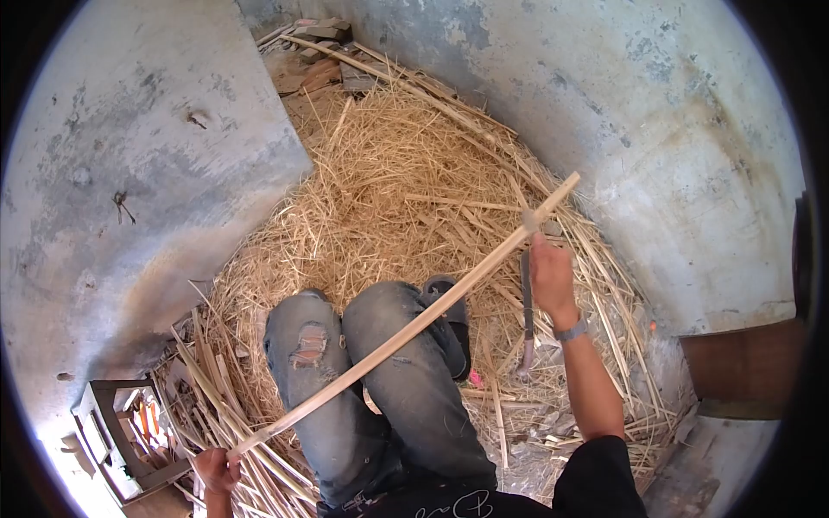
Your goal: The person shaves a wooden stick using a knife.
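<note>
Left hand and right hand both clamped on the strip, slanting near left to far right over my knees. Shavings heaped beyond, so plenty's cut, I'd say. Can't tell what's left on this one.

Loose straw-coloured shavings blanket the grey floor towards twelve o'clock. Long pale wooden strips lie at eight.
</note>
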`<move>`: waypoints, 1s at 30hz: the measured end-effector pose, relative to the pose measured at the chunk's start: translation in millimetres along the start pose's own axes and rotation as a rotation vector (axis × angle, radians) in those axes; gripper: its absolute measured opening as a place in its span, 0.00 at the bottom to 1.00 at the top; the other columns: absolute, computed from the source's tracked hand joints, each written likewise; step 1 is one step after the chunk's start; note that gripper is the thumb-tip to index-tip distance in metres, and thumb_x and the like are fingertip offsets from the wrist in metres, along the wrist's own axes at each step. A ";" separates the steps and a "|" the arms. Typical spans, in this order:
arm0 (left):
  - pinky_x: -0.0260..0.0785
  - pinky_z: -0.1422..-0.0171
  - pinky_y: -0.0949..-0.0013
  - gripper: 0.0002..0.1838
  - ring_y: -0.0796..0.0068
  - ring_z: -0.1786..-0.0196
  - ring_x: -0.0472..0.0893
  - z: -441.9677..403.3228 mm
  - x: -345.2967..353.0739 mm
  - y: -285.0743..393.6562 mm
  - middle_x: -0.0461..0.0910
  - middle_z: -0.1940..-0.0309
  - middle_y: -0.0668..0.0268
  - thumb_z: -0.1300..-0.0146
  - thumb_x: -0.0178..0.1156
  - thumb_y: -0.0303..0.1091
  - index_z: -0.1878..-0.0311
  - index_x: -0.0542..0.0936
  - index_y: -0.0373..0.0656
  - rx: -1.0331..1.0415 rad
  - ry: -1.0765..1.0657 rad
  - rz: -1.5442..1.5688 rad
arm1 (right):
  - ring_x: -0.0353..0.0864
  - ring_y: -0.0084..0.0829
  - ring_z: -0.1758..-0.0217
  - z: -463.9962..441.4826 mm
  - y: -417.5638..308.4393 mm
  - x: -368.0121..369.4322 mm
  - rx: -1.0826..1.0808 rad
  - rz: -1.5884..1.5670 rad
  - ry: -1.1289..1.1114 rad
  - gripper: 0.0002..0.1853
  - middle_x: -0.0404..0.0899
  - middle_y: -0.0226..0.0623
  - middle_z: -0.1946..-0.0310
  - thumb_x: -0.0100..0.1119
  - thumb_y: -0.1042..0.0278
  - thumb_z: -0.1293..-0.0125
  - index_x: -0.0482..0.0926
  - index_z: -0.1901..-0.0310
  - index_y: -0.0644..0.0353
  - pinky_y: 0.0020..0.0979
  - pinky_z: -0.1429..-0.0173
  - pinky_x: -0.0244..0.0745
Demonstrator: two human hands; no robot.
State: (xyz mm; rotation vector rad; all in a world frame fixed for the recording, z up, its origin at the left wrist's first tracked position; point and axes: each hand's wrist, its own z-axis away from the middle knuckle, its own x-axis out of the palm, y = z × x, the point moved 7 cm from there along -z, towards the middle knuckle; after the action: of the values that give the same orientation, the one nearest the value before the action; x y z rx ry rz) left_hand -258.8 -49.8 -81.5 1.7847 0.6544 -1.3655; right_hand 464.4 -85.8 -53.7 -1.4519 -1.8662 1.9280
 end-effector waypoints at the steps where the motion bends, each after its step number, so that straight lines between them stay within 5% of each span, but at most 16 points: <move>1: 0.58 0.75 0.50 0.27 0.49 0.82 0.69 2.3 0.9 0.5 0.63 0.86 0.57 0.29 0.58 0.53 0.78 0.69 0.43 0.000 -0.001 0.000 | 0.58 0.20 0.82 7.2 0.2 7.7 -0.003 -0.026 -0.025 0.33 0.60 0.24 0.87 0.43 0.49 0.15 0.66 0.81 0.59 0.32 0.76 0.52; 17: 0.59 0.76 0.52 0.22 0.53 0.82 0.70 28.6 11.0 -0.6 0.65 0.86 0.61 0.32 0.63 0.52 0.75 0.73 0.46 0.002 0.070 -0.076 | 0.59 0.20 0.83 1.5 -3.7 30.6 -0.022 -0.066 0.013 0.33 0.63 0.23 0.87 0.43 0.49 0.15 0.69 0.80 0.59 0.33 0.77 0.51; 19: 0.60 0.76 0.52 0.22 0.54 0.82 0.70 26.3 8.8 -2.4 0.66 0.86 0.61 0.33 0.64 0.51 0.76 0.72 0.46 0.000 0.055 -0.084 | 0.59 0.23 0.84 2.6 -14.5 31.4 -0.055 -0.082 0.013 0.31 0.63 0.29 0.88 0.45 0.51 0.15 0.71 0.79 0.60 0.35 0.77 0.53; 21: 0.60 0.76 0.53 0.23 0.54 0.82 0.71 31.9 14.9 -3.0 0.66 0.86 0.61 0.33 0.64 0.51 0.77 0.72 0.46 -0.014 0.042 -0.055 | 0.66 0.32 0.83 23.4 -32.2 41.7 -0.081 0.050 -0.165 0.25 0.65 0.41 0.87 0.49 0.55 0.18 0.78 0.71 0.64 0.38 0.74 0.62; 25: 0.61 0.77 0.54 0.23 0.55 0.83 0.71 15.1 16.6 19.4 0.65 0.88 0.62 0.34 0.66 0.51 0.77 0.71 0.46 -0.019 0.095 -0.053 | 0.71 0.48 0.82 121.5 -94.9 103.2 -0.258 -0.096 -0.480 0.18 0.72 0.50 0.82 0.53 0.58 0.21 0.84 0.65 0.61 0.41 0.72 0.71; 30: 0.61 0.77 0.55 0.22 0.56 0.84 0.71 13.7 23.2 16.5 0.65 0.88 0.63 0.34 0.65 0.50 0.76 0.74 0.46 -0.024 0.077 -0.034 | 0.64 0.41 0.84 64.2 -66.5 61.4 -0.160 -0.081 -0.083 0.23 0.69 0.48 0.84 0.52 0.56 0.19 0.78 0.71 0.64 0.42 0.74 0.62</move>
State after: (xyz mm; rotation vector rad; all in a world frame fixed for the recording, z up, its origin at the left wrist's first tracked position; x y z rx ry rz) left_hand -246.8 -71.7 -100.9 1.8213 0.7421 -1.3111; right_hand 354.1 -76.7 -45.7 -1.3312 -2.1251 1.8680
